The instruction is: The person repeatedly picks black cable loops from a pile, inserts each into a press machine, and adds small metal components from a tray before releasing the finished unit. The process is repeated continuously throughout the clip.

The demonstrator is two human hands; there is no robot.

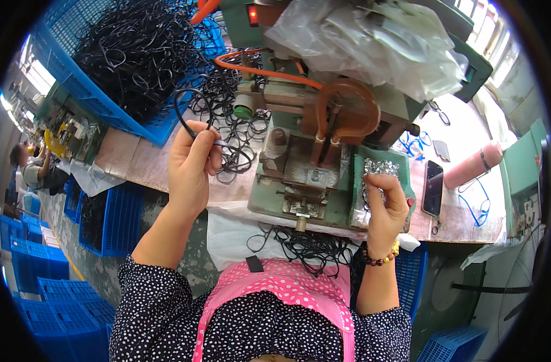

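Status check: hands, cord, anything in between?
Left hand: pinching black cord loop, raised. Right hand: at green tray of small metal pieces, grip unclear. Bench machine between hands.

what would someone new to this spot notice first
Probably the big blue crate at the upper left, heaped with tangled black cords. Next, the orange hose running across the green machine in the middle, with clear plastic draped over its top. Lower down, the pink dotted apron stands out, below the left hand holding a black loop and the right hand at a green tray.
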